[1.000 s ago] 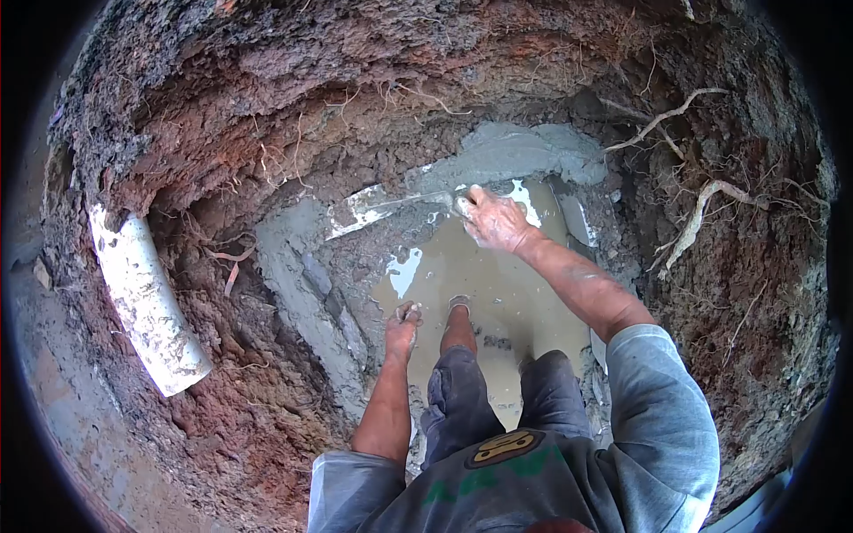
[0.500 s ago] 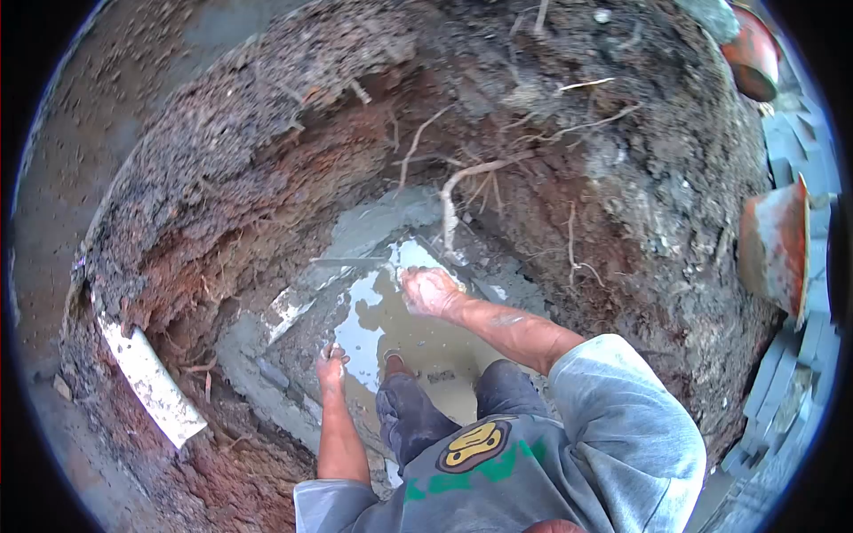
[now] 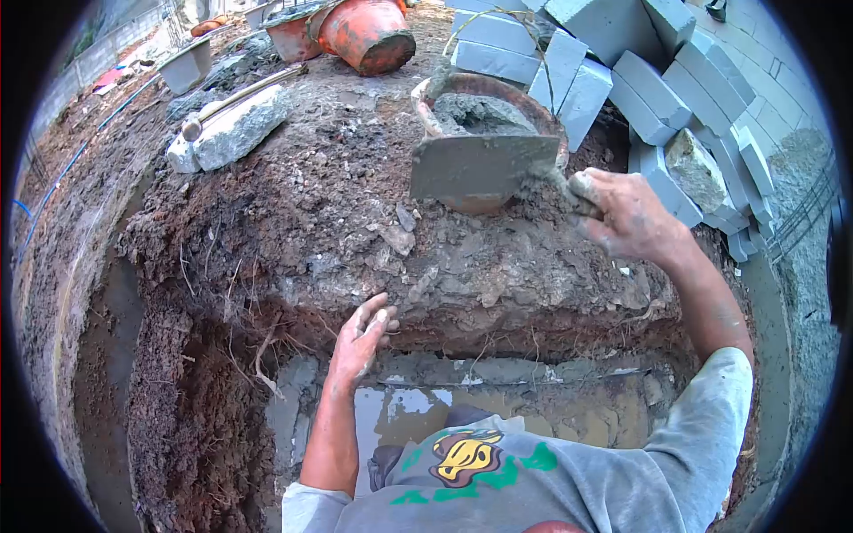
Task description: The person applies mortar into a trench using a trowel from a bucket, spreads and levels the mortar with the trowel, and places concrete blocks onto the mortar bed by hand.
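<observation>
My right hand (image 3: 629, 211) grips the handle of a flat, roughly rectangular trowel (image 3: 475, 169). Its blade stands upright in front of a bucket (image 3: 542, 111) of wet grey mortar (image 3: 484, 114), hiding much of the bucket's near side. Wet mortar clings around the handle end of the blade. Lower down, at the edge of the earth bank, my left hand (image 3: 362, 338) is empty, with its fingers loosely apart. Cloudy water (image 3: 569, 417) lies in the pit below, near my body.
Grey blocks (image 3: 653, 98) are piled beyond the bucket on the right. Orange buckets (image 3: 366, 37) stand at the back. A hammer (image 3: 218, 111) rests on a pale chunk of concrete (image 3: 235, 133) at the left. Roots (image 3: 262, 355) stick out of the pit wall.
My view has swung from the pit bottom up to the bank. My right hand has risen from the pit with the trowel to the mortar bucket. The left hand has risen too.
</observation>
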Demonstrator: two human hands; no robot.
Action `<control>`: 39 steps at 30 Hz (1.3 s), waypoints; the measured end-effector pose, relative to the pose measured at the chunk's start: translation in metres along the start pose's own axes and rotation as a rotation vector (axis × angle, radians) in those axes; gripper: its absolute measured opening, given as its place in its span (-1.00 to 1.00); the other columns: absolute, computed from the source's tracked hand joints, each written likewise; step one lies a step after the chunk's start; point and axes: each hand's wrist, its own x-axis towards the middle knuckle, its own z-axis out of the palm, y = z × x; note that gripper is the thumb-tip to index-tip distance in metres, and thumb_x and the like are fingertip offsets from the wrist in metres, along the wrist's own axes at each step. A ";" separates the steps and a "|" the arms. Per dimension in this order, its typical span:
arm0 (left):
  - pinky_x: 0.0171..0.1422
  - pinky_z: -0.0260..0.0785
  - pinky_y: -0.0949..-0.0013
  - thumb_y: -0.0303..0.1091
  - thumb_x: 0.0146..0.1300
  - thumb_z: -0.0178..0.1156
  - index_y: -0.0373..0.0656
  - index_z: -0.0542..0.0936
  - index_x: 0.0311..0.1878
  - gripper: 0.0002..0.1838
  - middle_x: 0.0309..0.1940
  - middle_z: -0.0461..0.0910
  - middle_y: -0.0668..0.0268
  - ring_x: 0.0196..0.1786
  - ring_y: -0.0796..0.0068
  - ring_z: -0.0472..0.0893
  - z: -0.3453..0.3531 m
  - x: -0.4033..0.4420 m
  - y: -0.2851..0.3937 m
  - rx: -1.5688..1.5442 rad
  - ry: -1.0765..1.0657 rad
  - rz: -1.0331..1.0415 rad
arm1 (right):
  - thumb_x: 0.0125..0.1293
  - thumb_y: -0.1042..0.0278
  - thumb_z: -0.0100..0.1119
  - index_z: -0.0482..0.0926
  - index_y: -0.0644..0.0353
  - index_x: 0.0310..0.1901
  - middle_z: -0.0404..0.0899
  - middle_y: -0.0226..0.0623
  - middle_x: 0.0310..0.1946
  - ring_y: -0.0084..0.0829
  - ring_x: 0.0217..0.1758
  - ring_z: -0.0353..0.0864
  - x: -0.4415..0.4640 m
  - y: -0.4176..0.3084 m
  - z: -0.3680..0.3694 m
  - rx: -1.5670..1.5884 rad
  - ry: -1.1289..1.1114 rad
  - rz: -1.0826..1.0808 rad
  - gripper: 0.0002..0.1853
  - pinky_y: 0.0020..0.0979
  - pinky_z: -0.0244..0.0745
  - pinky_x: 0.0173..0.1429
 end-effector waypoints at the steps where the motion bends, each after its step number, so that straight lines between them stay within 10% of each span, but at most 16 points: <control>1: 0.08 0.37 0.35 -0.12 0.40 0.05 -0.14 0.31 0.36 -0.47 0.12 0.51 0.18 0.09 0.40 0.53 0.017 0.024 0.017 0.041 -0.009 0.117 | 0.07 0.41 0.17 0.49 0.25 -0.15 0.53 -0.16 -0.32 -0.17 -0.24 0.63 0.003 0.018 -0.016 -0.161 0.051 0.097 -0.73 -0.16 0.56 -0.12; 6: 0.30 0.24 0.35 -0.15 0.41 0.06 -0.39 0.27 0.32 -0.42 0.21 0.44 0.12 0.25 0.37 0.41 0.108 0.109 0.117 -0.048 0.164 0.355 | 0.14 0.42 0.15 0.56 0.28 -0.20 0.58 -0.15 -0.33 -0.23 -0.23 0.67 0.083 0.108 -0.023 -0.663 0.099 0.224 -0.80 -0.28 0.61 -0.16; 12: 0.24 0.28 0.21 -0.06 0.38 0.05 -0.33 0.29 0.29 -0.41 0.07 0.52 -0.04 0.14 0.11 0.52 0.146 0.188 0.134 0.090 0.355 0.500 | 0.19 0.36 0.21 0.72 0.16 -0.23 0.70 -0.23 -0.21 -0.28 -0.21 0.71 0.181 0.135 0.052 -0.818 -0.346 0.199 -0.83 -0.14 0.63 -0.23; 17: 0.22 0.27 0.23 -0.11 0.37 0.07 -0.35 0.32 0.25 -0.44 0.09 0.49 -0.02 0.15 0.18 0.49 0.146 0.188 0.128 -0.068 0.274 0.508 | -0.07 0.22 0.41 0.70 0.20 -0.20 0.70 -0.21 -0.28 -0.29 -0.23 0.71 0.165 0.149 0.054 -0.414 -0.606 0.340 -0.63 -0.30 0.61 -0.29; 29: 0.20 0.27 0.07 -0.19 0.35 0.13 -0.39 0.31 0.21 -0.47 0.14 0.35 -0.14 0.15 -0.06 0.42 0.145 0.211 0.102 0.023 0.351 0.661 | -0.07 0.49 0.11 0.53 0.41 -0.33 0.53 -0.22 -0.61 -0.38 -0.66 0.53 0.188 0.121 0.064 0.338 -0.646 0.522 -0.78 -0.32 0.43 -0.63; 39: 0.07 0.36 0.27 -0.17 0.38 0.10 -0.33 0.42 0.12 -0.58 -0.07 0.56 0.08 -0.03 0.32 0.55 0.145 0.200 0.114 -0.146 0.281 0.638 | 0.15 0.49 0.08 0.44 0.41 -0.02 0.47 -0.33 -0.63 -0.52 -0.73 0.50 0.143 0.138 0.038 0.876 -0.607 0.572 -0.66 -0.47 0.46 -0.72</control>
